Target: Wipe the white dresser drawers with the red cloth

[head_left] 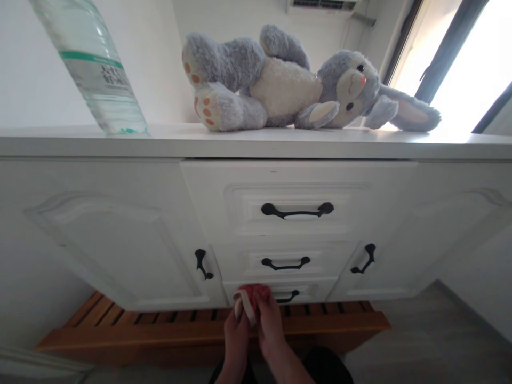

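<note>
Gripping a red cloth point(253, 294) together, both hands, left point(236, 330) and right point(270, 326), risk snagging it on the bottom drawer handle point(288, 296) just beside.

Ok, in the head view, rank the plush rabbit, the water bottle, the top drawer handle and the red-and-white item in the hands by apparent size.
1. plush rabbit
2. water bottle, cut off by the frame, so unsure
3. top drawer handle
4. red-and-white item, pinched by left hand and right hand, partly hidden.

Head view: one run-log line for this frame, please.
left hand: grips red-and-white item | right hand: grips same item | position: before bottom drawer | cabinet top: plush rabbit, water bottle
</note>
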Action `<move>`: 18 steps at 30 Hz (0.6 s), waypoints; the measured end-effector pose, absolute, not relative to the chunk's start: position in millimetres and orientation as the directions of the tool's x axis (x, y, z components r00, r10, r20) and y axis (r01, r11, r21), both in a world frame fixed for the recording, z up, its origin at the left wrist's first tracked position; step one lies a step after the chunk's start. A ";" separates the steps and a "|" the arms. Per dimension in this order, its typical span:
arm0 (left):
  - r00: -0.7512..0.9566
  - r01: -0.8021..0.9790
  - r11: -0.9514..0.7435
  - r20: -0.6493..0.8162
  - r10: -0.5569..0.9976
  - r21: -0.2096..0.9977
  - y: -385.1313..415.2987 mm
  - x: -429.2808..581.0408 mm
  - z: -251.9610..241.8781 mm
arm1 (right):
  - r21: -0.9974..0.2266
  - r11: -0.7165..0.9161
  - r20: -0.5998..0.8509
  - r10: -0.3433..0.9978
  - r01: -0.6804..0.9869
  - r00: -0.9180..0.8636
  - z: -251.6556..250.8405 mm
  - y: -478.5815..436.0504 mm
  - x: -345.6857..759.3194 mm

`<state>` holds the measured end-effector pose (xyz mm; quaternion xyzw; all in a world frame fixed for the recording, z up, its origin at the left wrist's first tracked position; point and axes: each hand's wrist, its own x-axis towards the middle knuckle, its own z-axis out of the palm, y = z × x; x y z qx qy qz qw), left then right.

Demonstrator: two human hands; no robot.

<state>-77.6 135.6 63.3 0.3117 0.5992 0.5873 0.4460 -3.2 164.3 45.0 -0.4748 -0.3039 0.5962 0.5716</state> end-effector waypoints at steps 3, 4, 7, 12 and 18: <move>-0.337 -0.179 0.124 -0.179 0.924 0.976 127.5 -64.8 58.9 | -0.987 -0.149 -0.121 0.936 0.061 0.329 59.5 158.8 52.5; -0.324 -0.210 0.143 -0.207 0.923 0.967 123.9 -61.0 52.7 | -0.953 -0.134 -0.029 0.934 0.271 0.357 61.6 157.4 70.2; -0.298 -0.304 0.179 -0.272 0.915 0.936 113.8 -53.5 31.4 | -0.692 -0.023 0.137 0.977 0.722 0.163 65.8 155.8 98.6; -0.319 -0.322 0.171 -0.277 0.906 0.931 106.8 -53.5 33.3 | -0.442 0.147 0.024 0.988 0.885 -0.153 78.1 161.5 73.1; -0.370 -0.416 0.091 -0.259 0.892 0.905 116.1 -30.3 101.9 | -0.722 0.095 -0.032 0.985 0.686 -0.170 88.1 173.8 85.2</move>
